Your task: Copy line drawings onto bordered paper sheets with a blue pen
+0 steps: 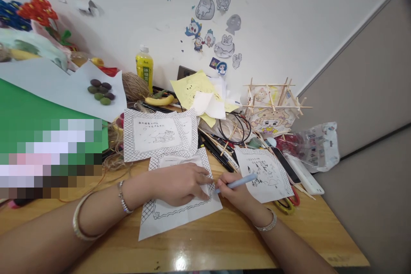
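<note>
A white sheet with a patterned border point(173, 216) lies on the wooden desk point(208, 244) in front of me. My left hand point(180, 184) rests flat on it, fingers together, pressing the paper down. My right hand point(236, 192) is closed round a light blue pen point(239, 183), its tip touching the sheet's right border. Two similar drawn sheets lie close by, one behind point(159, 133) and one to the right point(265, 173).
A stick-frame paper lantern point(272, 107) stands at the back right. A phone point(284, 163), scissors point(287, 203), a white box and a plastic bag lie on the right. Pencils, yellow papers, twine, a yellow bottle point(144, 66) and green card point(28, 115) crowd the back and left.
</note>
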### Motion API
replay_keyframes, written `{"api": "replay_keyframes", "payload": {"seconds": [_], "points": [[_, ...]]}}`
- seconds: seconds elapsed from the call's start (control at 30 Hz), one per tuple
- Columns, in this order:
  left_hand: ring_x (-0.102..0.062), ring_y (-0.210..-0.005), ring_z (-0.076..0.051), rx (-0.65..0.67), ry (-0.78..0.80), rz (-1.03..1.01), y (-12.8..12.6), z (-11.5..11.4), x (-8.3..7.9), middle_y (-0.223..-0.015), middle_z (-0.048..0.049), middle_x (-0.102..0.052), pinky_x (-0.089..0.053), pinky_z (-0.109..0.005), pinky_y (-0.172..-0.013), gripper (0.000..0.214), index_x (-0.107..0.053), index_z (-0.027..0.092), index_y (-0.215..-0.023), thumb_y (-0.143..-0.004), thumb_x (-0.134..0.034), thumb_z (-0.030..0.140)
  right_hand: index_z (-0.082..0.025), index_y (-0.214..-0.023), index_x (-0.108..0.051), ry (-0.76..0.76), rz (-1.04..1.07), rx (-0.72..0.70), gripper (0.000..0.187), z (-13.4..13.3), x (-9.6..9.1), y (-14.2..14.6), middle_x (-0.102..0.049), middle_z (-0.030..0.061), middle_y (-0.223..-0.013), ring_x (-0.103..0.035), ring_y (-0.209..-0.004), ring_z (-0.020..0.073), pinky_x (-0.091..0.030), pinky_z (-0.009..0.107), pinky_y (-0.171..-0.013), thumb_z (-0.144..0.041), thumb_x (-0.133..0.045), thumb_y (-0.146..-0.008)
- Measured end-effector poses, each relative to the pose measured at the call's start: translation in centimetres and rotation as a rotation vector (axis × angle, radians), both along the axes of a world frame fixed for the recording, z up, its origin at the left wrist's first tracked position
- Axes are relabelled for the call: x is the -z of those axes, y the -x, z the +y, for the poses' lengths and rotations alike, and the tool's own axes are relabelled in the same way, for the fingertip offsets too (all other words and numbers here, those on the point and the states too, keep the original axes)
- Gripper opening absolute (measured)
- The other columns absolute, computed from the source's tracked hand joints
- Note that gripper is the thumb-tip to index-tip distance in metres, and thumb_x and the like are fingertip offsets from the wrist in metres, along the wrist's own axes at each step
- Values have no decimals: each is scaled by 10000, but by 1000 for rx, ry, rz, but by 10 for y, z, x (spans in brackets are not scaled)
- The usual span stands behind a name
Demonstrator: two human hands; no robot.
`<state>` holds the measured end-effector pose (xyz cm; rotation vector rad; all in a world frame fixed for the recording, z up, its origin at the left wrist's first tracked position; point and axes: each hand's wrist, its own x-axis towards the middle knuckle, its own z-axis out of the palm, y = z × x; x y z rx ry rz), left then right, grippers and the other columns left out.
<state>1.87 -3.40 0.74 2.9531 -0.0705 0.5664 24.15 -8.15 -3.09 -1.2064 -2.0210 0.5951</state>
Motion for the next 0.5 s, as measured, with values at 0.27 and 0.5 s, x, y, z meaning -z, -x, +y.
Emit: {"api": "replay_keyframes", "payload": {"seconds": [0.27,0.5], "points": [[-615,-984,-241,-3,17,0,0,1,0,-1038,-84,-683,-481,-356,-862,328,-685,283,-1060,-846,-519,99,-199,-484,-411,-37,-42,-36,378,-2,0,0,-428,-33,-459,-384,-453,106,-298,235,-458,-264,-502,-845],[-620,-970,-224,-18,19,-57,0,0,1,-1009,-69,-695,-479,-331,-866,310,-697,294,-1029,-833,-547,106,-202,-494,-400,-32,-41,11,349,-1,0,-1,-386,-41,-460,-367,-462,108,-271,242,-464,-246,-456,-836]]}}
